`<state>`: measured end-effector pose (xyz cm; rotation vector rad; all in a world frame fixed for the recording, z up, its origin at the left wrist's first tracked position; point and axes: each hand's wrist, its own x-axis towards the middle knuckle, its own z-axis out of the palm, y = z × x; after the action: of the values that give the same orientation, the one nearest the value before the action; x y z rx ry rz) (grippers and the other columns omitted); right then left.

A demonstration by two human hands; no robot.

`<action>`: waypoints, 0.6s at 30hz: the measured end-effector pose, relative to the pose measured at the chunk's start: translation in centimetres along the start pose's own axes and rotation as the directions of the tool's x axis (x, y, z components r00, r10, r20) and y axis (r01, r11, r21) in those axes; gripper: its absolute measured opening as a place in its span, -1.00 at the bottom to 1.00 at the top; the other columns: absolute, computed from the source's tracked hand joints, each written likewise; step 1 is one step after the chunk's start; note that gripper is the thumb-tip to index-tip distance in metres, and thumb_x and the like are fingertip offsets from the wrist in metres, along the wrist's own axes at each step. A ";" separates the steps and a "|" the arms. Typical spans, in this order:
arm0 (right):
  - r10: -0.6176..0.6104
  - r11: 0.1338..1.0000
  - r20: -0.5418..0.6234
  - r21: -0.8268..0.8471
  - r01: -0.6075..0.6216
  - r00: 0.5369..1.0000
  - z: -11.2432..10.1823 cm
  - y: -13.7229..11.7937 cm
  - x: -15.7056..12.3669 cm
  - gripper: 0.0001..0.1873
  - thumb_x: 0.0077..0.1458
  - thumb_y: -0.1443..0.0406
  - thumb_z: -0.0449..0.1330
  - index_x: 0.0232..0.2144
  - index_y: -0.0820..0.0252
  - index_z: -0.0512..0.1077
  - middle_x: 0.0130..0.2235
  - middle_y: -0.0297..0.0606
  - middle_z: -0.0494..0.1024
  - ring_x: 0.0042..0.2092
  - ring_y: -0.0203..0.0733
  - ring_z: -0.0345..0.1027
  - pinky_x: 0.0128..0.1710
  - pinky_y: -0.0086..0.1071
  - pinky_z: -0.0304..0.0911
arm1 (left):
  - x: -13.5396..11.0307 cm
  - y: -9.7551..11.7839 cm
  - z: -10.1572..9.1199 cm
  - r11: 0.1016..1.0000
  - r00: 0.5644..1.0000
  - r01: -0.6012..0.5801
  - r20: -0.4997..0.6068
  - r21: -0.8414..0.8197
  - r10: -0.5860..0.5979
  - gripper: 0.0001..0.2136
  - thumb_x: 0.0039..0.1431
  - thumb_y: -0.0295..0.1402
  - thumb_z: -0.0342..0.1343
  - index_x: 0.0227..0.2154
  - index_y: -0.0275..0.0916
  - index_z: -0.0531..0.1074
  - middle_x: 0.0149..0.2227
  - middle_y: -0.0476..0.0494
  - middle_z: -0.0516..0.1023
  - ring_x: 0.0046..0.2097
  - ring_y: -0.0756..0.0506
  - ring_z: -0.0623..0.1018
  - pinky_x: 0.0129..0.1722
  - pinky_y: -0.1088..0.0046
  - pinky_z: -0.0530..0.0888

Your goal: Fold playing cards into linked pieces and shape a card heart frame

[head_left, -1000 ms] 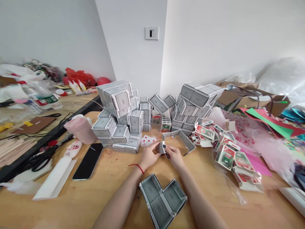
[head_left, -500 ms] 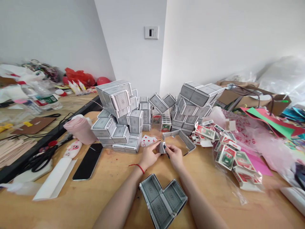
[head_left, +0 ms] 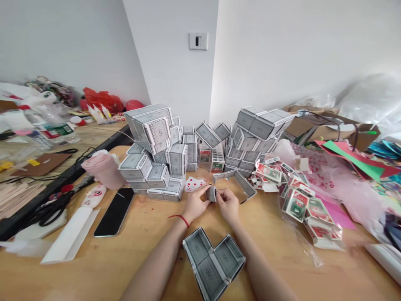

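Observation:
Between my hands is a small playing card (head_left: pixel 212 194) with a grey patterned back, looking bent. My left hand (head_left: pixel 196 203) grips its left side, thumb below and fingers above. On its right edge, the fingers of my right hand (head_left: pixel 228 203) are pinched together. A folded strip of joined cards (head_left: pixel 233 179) stands on the table just behind my right hand. Several face-up cards (head_left: pixel 194 184) showing red diamonds lie beyond my left hand. Between my forearms sits an L-shaped open tray made of cards (head_left: pixel 209 267).
Stacked card blocks rise at left (head_left: pixel 156 138) and right (head_left: pixel 260 125). A black phone (head_left: pixel 114 212), scissors (head_left: pixel 52 209) and a pink roll (head_left: pixel 103 169) lie to the left. Card boxes (head_left: pixel 296 205) are heaped at right, near pink plastic (head_left: pixel 347 184).
My right fingers have shifted slightly on the card's right edge, and the card now shows more of its patterned back. My left hand keeps its grip. The view has moved slightly.

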<state>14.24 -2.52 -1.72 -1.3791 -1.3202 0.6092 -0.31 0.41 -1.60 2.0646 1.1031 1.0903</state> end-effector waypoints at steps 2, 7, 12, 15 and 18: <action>-0.003 1.000 0.013 0.016 0.003 1.000 0.0 0.0 0.1 -0.73 -0.02 0.14 0.11 -0.42 0.20 0.49 -0.42 -0.21 0.47 -0.43 -0.23 0.26 -0.40 -0.38 0.15 | 0.0 -0.1 0.0 1.000 1.000 -0.002 -0.011 -0.009 0.002 -0.45 -0.19 -0.61 0.13 -0.03 -0.19 0.32 -0.02 -0.16 0.42 0.02 -0.14 0.41 0.05 0.17 0.34; 0.039 0.999 0.118 0.012 -0.040 0.992 0.0 0.2 0.4 -0.60 0.01 0.04 0.05 -0.56 0.21 0.46 -0.56 -0.28 0.37 -0.50 -0.26 0.19 -0.48 -0.41 0.09 | -0.1 -0.2 0.1 1.000 1.000 -0.005 -0.022 -0.023 0.005 -0.45 -0.17 -0.61 0.12 -0.02 -0.18 0.30 0.00 -0.17 0.40 0.03 -0.14 0.40 0.04 0.16 0.35; 0.076 0.996 0.185 0.034 -0.083 0.980 0.0 0.1 0.4 -0.54 0.03 0.02 -0.01 -0.63 0.23 0.38 -0.65 -0.34 0.28 -0.56 -0.29 0.11 -0.55 -0.43 0.02 | -0.2 -0.3 0.1 1.000 1.000 -0.010 0.003 -0.016 0.010 -0.44 -0.16 -0.59 0.12 -0.01 -0.16 0.29 0.01 -0.17 0.39 0.05 -0.15 0.38 0.05 0.15 0.35; 0.097 0.989 0.176 0.094 -0.114 0.980 0.1 0.2 0.4 -0.58 -0.01 0.01 0.03 -0.50 0.23 0.44 -0.61 -0.33 0.33 -0.55 -0.27 0.13 -0.55 -0.43 0.04 | -0.2 -0.2 0.2 1.000 0.999 -0.012 0.030 -0.012 0.013 -0.43 -0.18 -0.60 0.12 -0.01 -0.15 0.29 0.00 -0.17 0.40 0.04 -0.15 0.38 0.05 0.14 0.35; 0.132 0.983 0.143 0.109 -0.149 0.981 0.2 0.3 0.4 -0.57 -0.02 -0.01 0.04 -0.46 0.23 0.45 -0.64 -0.35 0.31 -0.58 -0.28 0.10 -0.57 -0.43 0.03 | -0.2 0.0 0.2 1.000 0.999 -0.014 0.029 -0.003 0.014 -0.43 -0.21 -0.60 0.15 -0.03 -0.16 0.30 -0.01 -0.17 0.40 0.03 -0.16 0.38 0.05 0.13 0.33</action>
<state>14.25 -2.02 -1.93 -1.3599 -1.2780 0.8774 -0.23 0.25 -1.75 2.0829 1.0737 1.0644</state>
